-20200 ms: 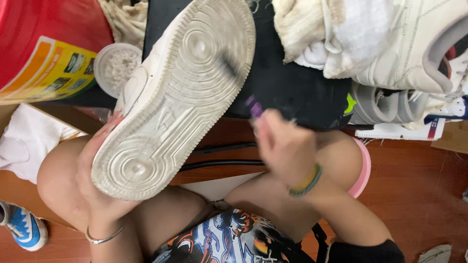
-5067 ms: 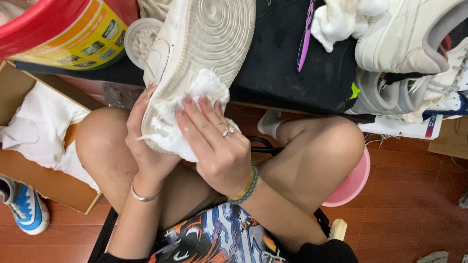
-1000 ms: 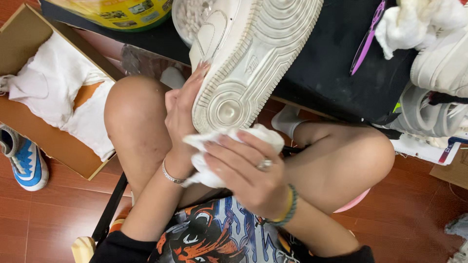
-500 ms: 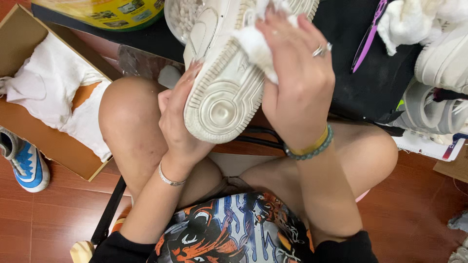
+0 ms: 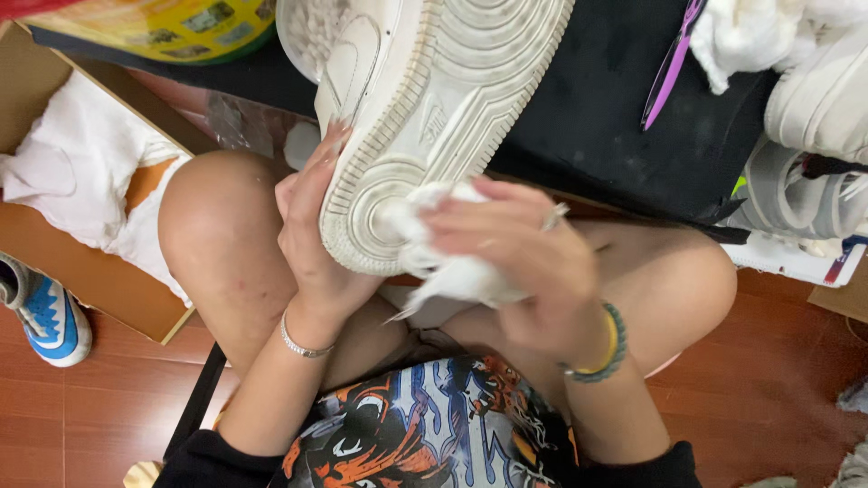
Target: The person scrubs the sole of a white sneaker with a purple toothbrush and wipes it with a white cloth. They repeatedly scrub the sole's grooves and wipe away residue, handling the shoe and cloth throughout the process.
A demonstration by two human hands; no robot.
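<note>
Sneaker [image 5: 434,117], white and sole-up, slants over the person's lap with its toe toward the black table [image 5: 588,126] and its heel low between both hands. Left hand [image 5: 312,235] cups the heel from the side, fingers curled around it. Right hand [image 5: 515,248], blurred, presses a crumpled white cloth [image 5: 452,271] against the heel's sole, fingers closed over the cloth
</note>
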